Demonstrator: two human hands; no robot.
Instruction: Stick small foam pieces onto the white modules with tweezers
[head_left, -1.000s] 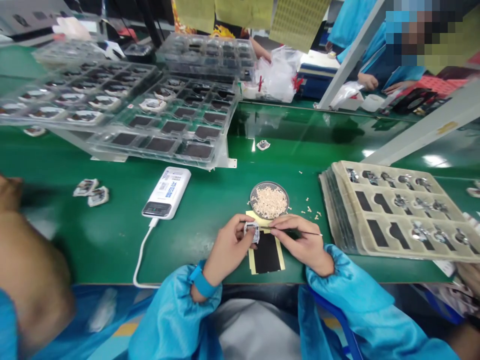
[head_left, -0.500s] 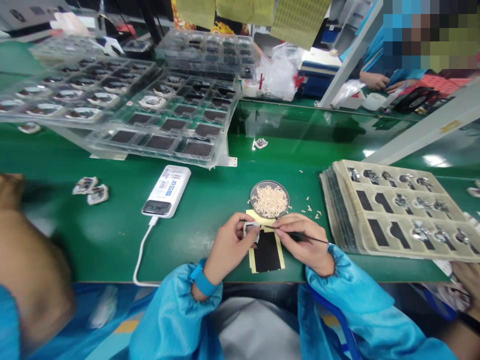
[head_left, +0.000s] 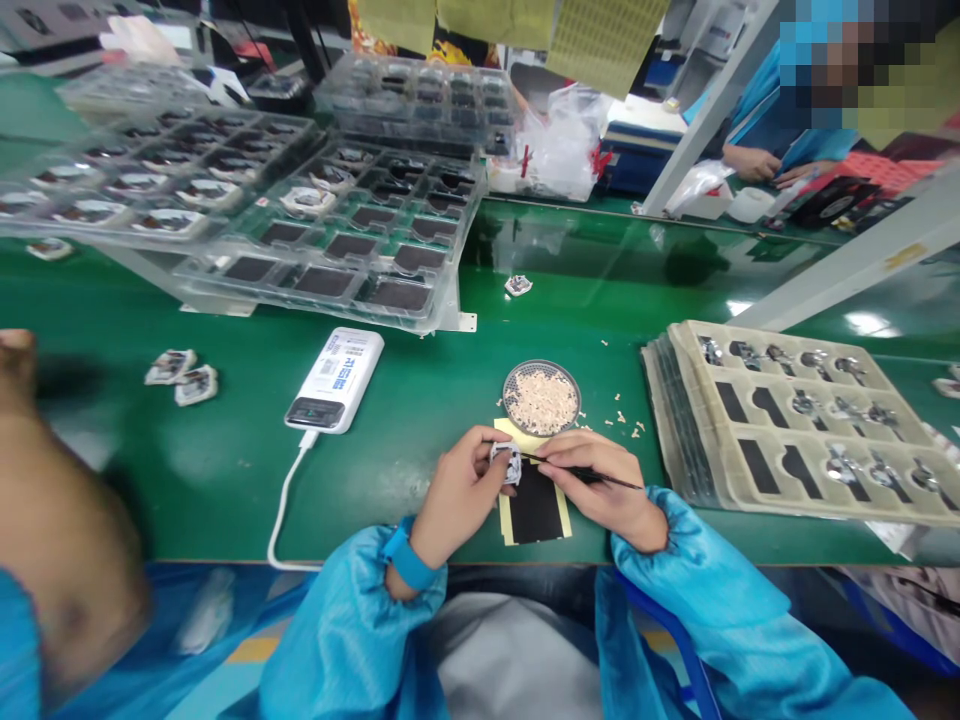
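Pinched in my left hand (head_left: 466, 492) is a small white part (head_left: 507, 464) with dark details, held up on edge. My right hand (head_left: 600, 484) grips a thin black tool (head_left: 611, 477), tweezers by its look, whose tip reaches the part's right side. Whether the tip holds anything is too small to tell. Below both hands lies a black pad (head_left: 535, 505) with yellow borders. Just beyond them stands a round dish (head_left: 541, 398) full of tiny beige pieces, several of which lie loose (head_left: 619, 416) to its right.
A white power bank (head_left: 334, 382) with a cable lies left. Two similar white parts (head_left: 182, 377) are farther left. Clear trays (head_left: 330, 240) stand raised at the back; a beige tray stack (head_left: 802, 420) with metal parts is right. A co-worker's arm (head_left: 64, 500) is at far left.
The white part in my left hand has turned, showing more of its face. My right hand has shifted slightly left, bringing the tool tip to the part. The co-worker's hand at left moved.
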